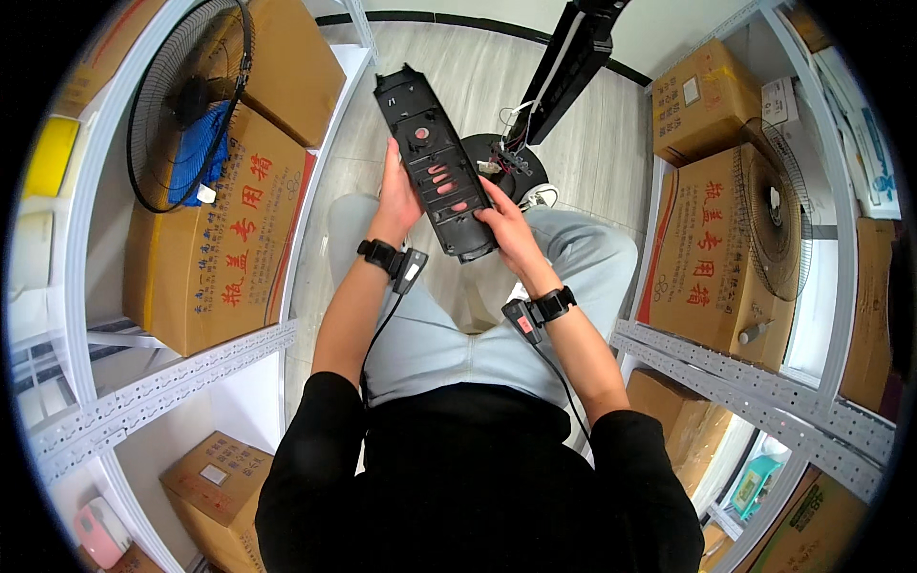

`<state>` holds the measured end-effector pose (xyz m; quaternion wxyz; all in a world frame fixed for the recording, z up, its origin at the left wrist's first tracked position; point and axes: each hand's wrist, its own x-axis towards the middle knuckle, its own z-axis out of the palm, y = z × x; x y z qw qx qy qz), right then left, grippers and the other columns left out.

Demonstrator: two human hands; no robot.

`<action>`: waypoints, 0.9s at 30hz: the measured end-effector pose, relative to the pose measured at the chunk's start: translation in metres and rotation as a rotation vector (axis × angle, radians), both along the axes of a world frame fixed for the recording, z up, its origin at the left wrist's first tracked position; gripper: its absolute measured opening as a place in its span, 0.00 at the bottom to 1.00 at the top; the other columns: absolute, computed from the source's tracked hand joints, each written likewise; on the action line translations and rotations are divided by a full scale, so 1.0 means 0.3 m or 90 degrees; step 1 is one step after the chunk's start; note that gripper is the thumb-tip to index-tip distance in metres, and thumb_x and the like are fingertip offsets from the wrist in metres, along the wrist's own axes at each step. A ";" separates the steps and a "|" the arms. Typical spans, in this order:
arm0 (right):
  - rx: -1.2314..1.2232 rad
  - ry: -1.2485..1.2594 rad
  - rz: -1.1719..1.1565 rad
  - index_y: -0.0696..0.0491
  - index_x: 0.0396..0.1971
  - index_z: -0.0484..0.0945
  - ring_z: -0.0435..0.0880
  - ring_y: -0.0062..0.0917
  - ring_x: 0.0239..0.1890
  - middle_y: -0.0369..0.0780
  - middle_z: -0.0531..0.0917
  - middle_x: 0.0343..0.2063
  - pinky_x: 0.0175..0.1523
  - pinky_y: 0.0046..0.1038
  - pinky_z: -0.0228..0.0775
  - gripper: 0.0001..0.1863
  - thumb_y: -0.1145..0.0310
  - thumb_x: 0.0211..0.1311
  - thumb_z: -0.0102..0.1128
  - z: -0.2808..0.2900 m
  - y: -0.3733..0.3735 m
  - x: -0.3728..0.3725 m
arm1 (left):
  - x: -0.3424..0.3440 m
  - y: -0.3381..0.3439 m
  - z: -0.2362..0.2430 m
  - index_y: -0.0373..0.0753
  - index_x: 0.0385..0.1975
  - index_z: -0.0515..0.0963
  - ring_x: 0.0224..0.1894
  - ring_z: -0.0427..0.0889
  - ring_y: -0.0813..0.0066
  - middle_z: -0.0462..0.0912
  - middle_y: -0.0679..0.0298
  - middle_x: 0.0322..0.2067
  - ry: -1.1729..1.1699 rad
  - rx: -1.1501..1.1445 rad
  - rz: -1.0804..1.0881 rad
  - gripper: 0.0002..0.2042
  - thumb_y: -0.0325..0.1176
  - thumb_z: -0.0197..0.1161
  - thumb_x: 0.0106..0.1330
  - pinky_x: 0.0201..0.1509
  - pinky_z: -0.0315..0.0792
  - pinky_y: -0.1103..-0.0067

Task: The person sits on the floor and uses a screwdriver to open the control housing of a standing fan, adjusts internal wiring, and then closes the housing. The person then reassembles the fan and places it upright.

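Blk stand [570, 72] — room L, shelves [181, 387] flanking

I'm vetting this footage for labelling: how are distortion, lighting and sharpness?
Head view: the black skirting strip bows, and the corners fall to black; head view: lighting looks fairly even, though the black shirt shows little detail; head view: black panel, left hand and right hand show no obvious blur.
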<state>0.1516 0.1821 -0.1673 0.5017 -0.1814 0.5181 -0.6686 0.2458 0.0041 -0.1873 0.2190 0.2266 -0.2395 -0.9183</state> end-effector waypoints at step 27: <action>0.432 0.306 -0.090 0.55 0.59 0.74 0.86 0.30 0.34 0.48 0.84 0.46 0.40 0.30 0.79 0.39 0.61 0.44 0.77 -0.814 -0.294 -0.384 | 0.062 -0.102 -0.173 0.42 0.59 0.71 0.50 0.81 0.66 0.81 0.62 0.52 -0.054 0.084 0.208 0.30 0.62 0.43 0.74 0.49 0.78 0.68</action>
